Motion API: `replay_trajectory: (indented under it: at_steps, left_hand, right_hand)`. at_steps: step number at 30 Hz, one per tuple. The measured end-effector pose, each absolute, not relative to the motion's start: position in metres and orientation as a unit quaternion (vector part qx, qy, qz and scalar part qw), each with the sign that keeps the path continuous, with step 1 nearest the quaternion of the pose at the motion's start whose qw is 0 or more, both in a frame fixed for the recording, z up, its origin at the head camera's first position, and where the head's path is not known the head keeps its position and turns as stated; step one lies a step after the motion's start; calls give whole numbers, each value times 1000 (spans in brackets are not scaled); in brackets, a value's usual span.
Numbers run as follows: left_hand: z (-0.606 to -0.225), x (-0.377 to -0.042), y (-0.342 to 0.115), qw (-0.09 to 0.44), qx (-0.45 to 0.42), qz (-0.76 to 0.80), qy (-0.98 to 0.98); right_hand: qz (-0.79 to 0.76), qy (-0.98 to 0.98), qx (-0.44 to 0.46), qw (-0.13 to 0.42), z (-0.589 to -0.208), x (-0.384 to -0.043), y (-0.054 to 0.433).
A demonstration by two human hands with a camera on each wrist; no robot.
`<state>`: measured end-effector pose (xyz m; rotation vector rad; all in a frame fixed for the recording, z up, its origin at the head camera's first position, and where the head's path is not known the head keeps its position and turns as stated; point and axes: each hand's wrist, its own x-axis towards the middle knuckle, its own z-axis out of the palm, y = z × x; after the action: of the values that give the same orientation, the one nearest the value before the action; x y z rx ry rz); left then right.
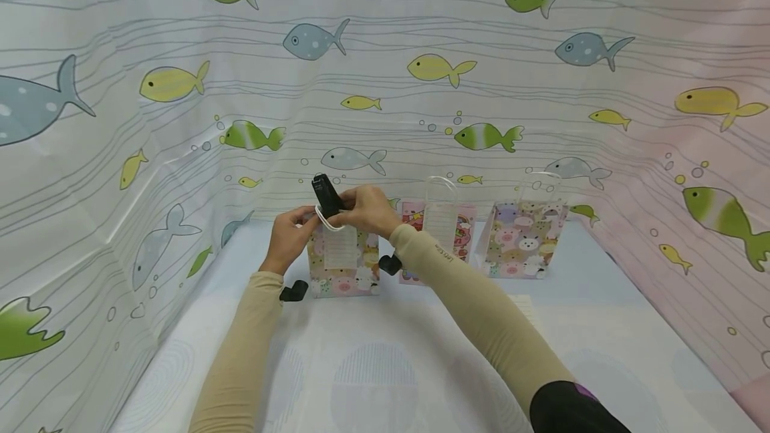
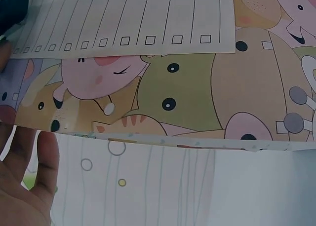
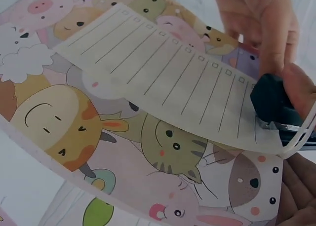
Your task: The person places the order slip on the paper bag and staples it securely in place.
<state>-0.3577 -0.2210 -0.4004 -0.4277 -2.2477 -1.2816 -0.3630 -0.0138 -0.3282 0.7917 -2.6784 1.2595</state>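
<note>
A paper gift bag with cartoon animals [image 1: 344,284] stands at the centre-left of the table. A lined slip with checkboxes [image 3: 168,78] lies against its front, its upper end under a dark stapler [image 3: 271,100]. My right hand [image 1: 371,210] grips the stapler [image 1: 327,194] at the bag's top. My left hand [image 1: 287,239] pinches the bag's upper left corner, thumb in front by the stapler's nose; its fingers [image 2: 47,159] show past the bag's edge in the left wrist view. The white cord handle [image 1: 327,219] loops around the stapler beside both hands.
To the right stand a pink bag [image 1: 411,216] with a lined slip on its front and another animal-print bag [image 1: 523,242], both with white handles. A pale lined sheet [image 1: 522,304] lies on the table [image 1: 373,379] near the right forearm. A fish-print curtain [image 1: 385,132] hangs behind.
</note>
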Motion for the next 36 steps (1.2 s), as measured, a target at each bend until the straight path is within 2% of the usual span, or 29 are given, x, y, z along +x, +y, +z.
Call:
replay_trajectory:
  at_steps: [11, 29, 36]
  left_hand:
    - [-399, -360, -226, 287, -153, -458, -828]
    - [-405, -362, -217, 254, -170, -460, -834]
    - [-400, -357, -217, 222, -173, -470, -837]
  right_hand:
    - [395, -862, 298, 109, -333, -360, -22]
    - [382, -868, 309, 74, -337, -367, -7]
    - [379, -870, 309, 63, -334, -367, -6]
